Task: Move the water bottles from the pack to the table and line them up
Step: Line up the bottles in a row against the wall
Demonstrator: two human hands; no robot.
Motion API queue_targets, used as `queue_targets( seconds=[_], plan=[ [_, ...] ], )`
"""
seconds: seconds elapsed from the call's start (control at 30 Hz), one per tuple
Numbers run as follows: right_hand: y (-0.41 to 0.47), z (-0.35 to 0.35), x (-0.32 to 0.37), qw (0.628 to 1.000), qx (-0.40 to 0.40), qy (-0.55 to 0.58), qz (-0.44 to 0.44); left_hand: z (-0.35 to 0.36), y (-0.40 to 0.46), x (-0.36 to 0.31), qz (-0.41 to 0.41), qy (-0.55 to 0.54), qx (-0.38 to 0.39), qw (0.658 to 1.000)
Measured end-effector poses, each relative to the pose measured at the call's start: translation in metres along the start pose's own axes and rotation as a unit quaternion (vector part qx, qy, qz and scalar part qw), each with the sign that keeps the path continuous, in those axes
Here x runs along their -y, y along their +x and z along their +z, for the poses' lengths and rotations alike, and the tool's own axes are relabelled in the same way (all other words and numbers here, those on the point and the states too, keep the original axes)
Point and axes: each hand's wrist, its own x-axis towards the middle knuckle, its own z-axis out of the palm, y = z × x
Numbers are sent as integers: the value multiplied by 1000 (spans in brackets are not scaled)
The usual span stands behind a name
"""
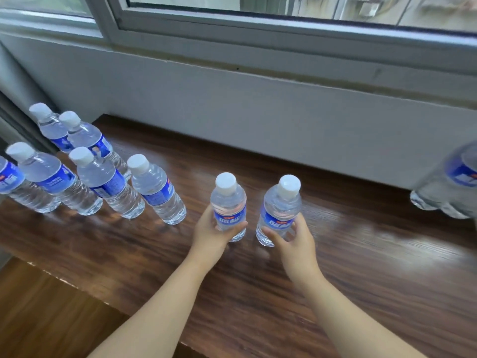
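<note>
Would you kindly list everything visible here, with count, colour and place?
Standing bottles: six, clear with white caps and blue labels, table's left end, in two rows.
Held bottles: two, same kind, table's middle, one in each hand.
Pack of bottles: one, blurred, right edge.
Table: one, dark brown wood, under the window.
Window frame: one, grey, along the top.
Wall: pale grey, behind the table.
Left hand: grips the left held bottle.
Right hand: grips the right one.

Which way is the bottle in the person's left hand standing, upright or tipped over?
Upright: the bottle in the left hand has its white cap on top.
</note>
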Motion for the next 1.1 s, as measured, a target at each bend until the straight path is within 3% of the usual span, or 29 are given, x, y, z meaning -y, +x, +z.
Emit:
queue_targets(
  seconds=[0.23,0.67,1.1],
  plan=[
    [26,-54,6,997,-80,4,-10,62,26,-26,26,-15,82,996],
    [86,-183,-11,970,-244,3,1,220,73,-60,35,-10,156,987],
    [118,-234,-25,962,-273,0,15,313,83,-65,44,30,193,980]
  ],
)
